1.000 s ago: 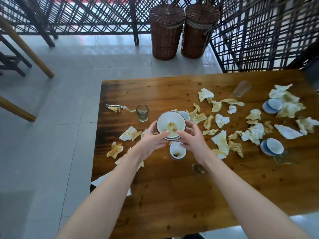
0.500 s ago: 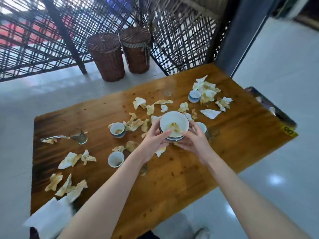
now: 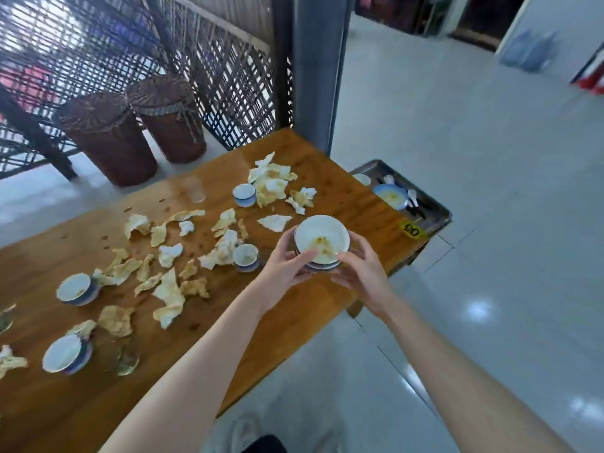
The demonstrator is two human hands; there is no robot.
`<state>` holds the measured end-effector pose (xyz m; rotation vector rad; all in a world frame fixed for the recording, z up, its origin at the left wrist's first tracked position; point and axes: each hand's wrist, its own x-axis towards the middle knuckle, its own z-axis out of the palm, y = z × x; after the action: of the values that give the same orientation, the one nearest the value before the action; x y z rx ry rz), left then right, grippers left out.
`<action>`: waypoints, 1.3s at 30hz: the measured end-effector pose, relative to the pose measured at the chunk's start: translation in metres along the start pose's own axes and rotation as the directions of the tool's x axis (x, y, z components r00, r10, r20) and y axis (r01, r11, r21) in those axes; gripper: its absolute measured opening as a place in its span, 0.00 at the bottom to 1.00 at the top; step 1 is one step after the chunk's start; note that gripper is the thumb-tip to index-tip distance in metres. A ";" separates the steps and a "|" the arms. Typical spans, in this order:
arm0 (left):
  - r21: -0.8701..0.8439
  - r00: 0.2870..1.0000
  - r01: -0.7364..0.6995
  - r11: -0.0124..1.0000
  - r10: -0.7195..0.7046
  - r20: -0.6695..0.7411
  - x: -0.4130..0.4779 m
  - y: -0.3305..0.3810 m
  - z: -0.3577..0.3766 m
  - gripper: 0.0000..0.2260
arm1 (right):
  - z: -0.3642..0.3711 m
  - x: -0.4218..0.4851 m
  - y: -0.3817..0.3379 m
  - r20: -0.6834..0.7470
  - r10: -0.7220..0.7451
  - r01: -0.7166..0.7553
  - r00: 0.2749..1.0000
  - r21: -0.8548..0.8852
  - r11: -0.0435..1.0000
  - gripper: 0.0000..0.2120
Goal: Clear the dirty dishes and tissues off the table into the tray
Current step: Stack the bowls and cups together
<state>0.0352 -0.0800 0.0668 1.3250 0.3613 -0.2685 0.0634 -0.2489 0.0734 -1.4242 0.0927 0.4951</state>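
Observation:
My left hand [image 3: 285, 269] and my right hand [image 3: 361, 271] grip a stack of dirty white bowls [image 3: 322, 238] from either side, held above the right end of the wooden table [image 3: 327, 299]. The top bowl has yellowish residue inside. Beyond the table's right end sits a metal tray [image 3: 439, 212] holding a dirty plate [image 3: 390, 196] and white spoons. Several small blue-and-white cups, such as one cup [image 3: 245, 255] and another cup [image 3: 244, 193], stand on the table among many crumpled, stained tissues [image 3: 269, 184].
Two wicker baskets [image 3: 137, 125] stand on the floor behind the table, before a dark lattice screen. A grey pillar [image 3: 318, 70] rises by the table's far right corner. A drinking glass [image 3: 128, 359] stands near the left front edge. Pale tiled floor lies to the right.
Both hands have carried the bowl stack rightward along the table, toward its right end. My view has swung right, and the tray with its dishes now shows fully.

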 end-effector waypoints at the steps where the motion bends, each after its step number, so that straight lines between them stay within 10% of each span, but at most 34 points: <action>1: 0.013 1.000 0.006 1.000 -0.006 0.015 0.008 0.002 0.013 0.28 | -0.014 0.002 -0.003 -0.018 -0.001 0.001 1.000 0.010 1.000 0.17; 22: 0.090 0.989 0.055 0.994 -0.067 0.132 0.263 0.058 0.186 0.28 | -0.221 0.197 -0.083 -0.116 0.033 -0.024 0.993 0.074 0.997 0.20; 39: -0.040 0.976 0.187 0.981 -0.191 -0.106 0.428 0.076 0.180 0.24 | -0.257 0.390 -0.115 0.052 0.224 -0.225 0.973 0.012 0.974 0.19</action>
<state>0.4748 -0.2327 -0.0026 1.2807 0.5833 -0.3495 0.5156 -0.3966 0.0010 -1.3901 0.2197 0.7146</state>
